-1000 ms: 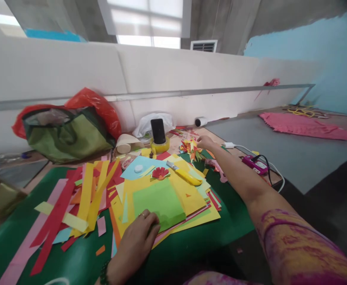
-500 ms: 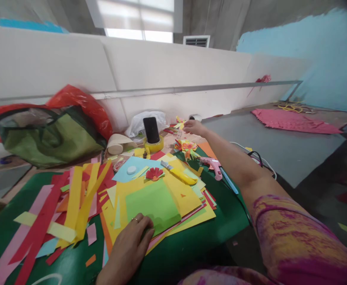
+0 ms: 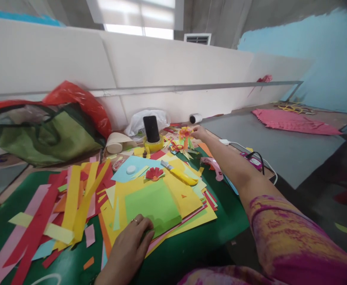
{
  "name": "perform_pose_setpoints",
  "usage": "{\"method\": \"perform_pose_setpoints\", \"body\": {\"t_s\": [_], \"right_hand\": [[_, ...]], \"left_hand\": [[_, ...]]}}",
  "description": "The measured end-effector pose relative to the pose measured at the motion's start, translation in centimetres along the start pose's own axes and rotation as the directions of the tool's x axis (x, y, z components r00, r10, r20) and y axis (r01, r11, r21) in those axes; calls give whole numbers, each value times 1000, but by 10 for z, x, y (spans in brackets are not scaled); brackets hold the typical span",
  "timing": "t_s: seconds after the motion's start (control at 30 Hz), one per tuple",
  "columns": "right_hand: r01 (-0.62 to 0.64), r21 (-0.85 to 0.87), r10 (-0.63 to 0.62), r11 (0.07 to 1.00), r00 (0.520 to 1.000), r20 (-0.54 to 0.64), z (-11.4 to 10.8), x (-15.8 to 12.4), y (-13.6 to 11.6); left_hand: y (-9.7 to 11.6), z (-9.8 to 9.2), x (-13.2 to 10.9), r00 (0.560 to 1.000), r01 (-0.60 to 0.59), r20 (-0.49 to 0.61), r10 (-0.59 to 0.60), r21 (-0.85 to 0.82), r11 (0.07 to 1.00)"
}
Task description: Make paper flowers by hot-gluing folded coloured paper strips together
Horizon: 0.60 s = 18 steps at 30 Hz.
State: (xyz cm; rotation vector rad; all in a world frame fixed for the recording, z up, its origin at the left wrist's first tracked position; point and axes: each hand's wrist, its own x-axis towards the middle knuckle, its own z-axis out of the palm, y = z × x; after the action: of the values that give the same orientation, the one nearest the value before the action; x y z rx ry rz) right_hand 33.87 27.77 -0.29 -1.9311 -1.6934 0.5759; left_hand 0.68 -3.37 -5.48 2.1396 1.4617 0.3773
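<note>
Extending toward the far edge of the bench (image 3: 228, 215), your right hand (image 3: 199, 132) pinches a yellow-and-orange paper flower (image 3: 185, 133) at its right side. Its fingers are closed on the flower; the exact thumb contact is too small to tell. The flower is located near the far edge, upright, with its strips hanging downward. Your left hand (image 3: 132, 243) lies palm down on the near edge of a green sheet (image 3: 154, 204), its fingers slightly curled and pressing without a grip. The green sheet rests on a stack of yellow paper (image 3: 189, 200) at the middle of the near edge. Behind the green sheet, on the same stack, locate a red flower (image 3: 154, 173) and, to its right, a yellow cutter (image 3: 183, 175). A pink glue gun (image 3: 216, 168) lies right of the stack. Paper strips (image 3: 74, 198) occupy the left end of the bench.
</note>
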Motion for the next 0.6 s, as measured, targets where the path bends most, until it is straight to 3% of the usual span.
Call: {"method": "perform_pose_setpoints", "body": {"t_s": [0.2, 0.33, 0.47, 0.6], "right_hand": [[-5, -14, 5, 1000, 1000, -19, -23, 10, -10], [67, -89, -58, 994, 993, 102, -20, -10, -9], [239, -130, -208, 962, 954, 216, -6, -54, -24], [440, -115, -392, 890, 870, 299, 18, -137, -41]], "left_hand": [[3, -1, 0, 1000, 8, 19, -9, 8, 1000], [6, -3, 0, 1000, 15, 26, -16, 21, 1000], [4, -3, -1, 1000, 27, 9, -27, 7, 1000], [5, -2, -4, 999, 32, -26, -32, -18, 999]]}}
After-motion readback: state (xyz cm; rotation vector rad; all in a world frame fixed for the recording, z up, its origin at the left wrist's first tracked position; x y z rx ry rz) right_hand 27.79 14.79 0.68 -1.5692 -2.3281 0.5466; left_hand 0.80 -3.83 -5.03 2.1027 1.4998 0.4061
